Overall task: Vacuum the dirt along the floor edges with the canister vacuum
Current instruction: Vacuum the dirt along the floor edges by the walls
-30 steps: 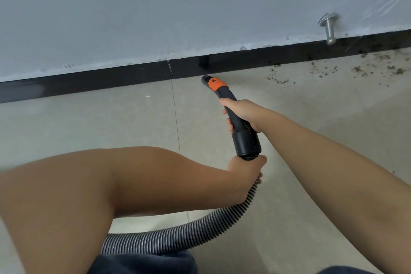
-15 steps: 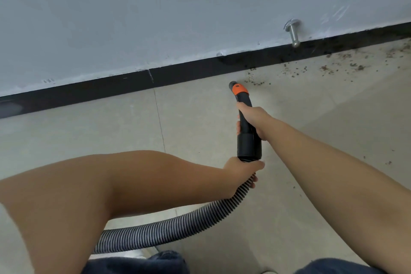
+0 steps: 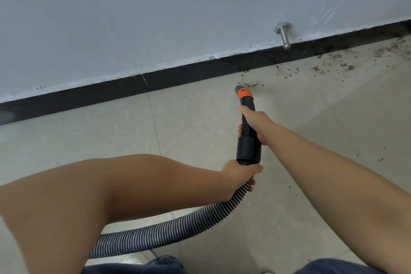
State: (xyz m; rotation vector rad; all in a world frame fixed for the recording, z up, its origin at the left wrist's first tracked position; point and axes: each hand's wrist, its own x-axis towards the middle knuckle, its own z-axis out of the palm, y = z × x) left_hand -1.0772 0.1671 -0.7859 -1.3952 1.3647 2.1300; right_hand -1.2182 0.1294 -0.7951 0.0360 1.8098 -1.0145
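A black vacuum handle (image 3: pixel 248 147) with an orange collar (image 3: pixel 244 94) points at the floor near the black baseboard (image 3: pixel 189 73). My right hand (image 3: pixel 255 122) grips the handle's middle. My left hand (image 3: pixel 239 176) grips the ribbed grey hose (image 3: pixel 169 231) just below the handle's cuff. The nozzle tip (image 3: pixel 238 88) sits at the left end of a trail of brown dirt (image 3: pixel 289 73) that runs right along the baseboard. The canister is out of view.
A metal door stopper (image 3: pixel 283 34) sticks out of the grey wall above the baseboard. More dirt (image 3: pixel 391 49) lies at the far right corner. Beige floor tiles (image 3: pixel 89 135) spread to the left. My knees in blue jeans (image 3: pixel 138 266) show at the bottom.
The nozzle has moved right along the baseboard, from the clean stretch to the left edge of the dirt trail. Both hands kept their grips.
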